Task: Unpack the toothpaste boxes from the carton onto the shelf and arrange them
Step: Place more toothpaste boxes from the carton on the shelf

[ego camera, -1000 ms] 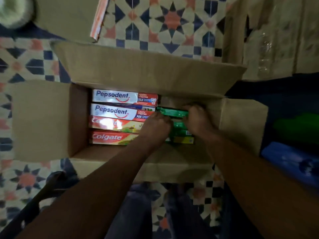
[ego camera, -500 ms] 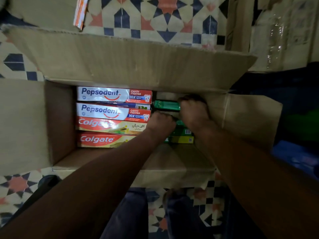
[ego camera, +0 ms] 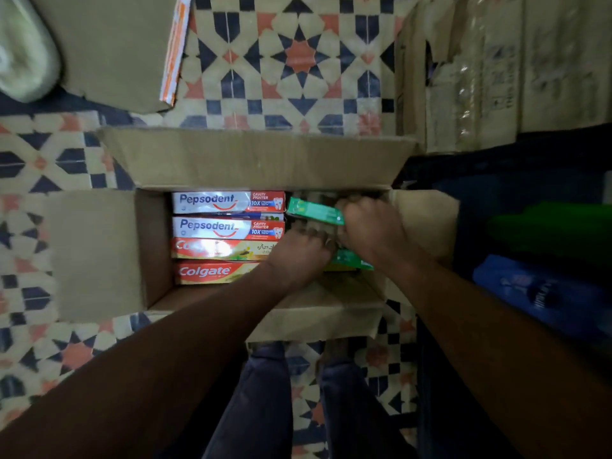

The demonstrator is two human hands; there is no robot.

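An open cardboard carton (ego camera: 99, 253) sits on the patterned floor below me. Its left half holds two Pepsodent boxes (ego camera: 228, 202) and two Colgate boxes (ego camera: 212, 271) lying flat side by side. In the right half lie small green toothpaste boxes (ego camera: 314, 210). My right hand (ego camera: 374, 226) is closed around the top green box, which is tilted and lifted at its left end. My left hand (ego camera: 298, 253) is curled down among the green boxes beside it; what its fingers hold is hidden.
A second cardboard box (ego camera: 109, 51) with an orange strip lies at the far left, and taped cartons (ego camera: 496, 71) stand at the far right. Blue and green packages (ego camera: 543, 293) sit in the dark at the right. My legs (ego camera: 265, 409) are below the carton.
The top green box has come up and tilted in my right hand. Both hands stay in the carton's right half; my view has shifted slightly.
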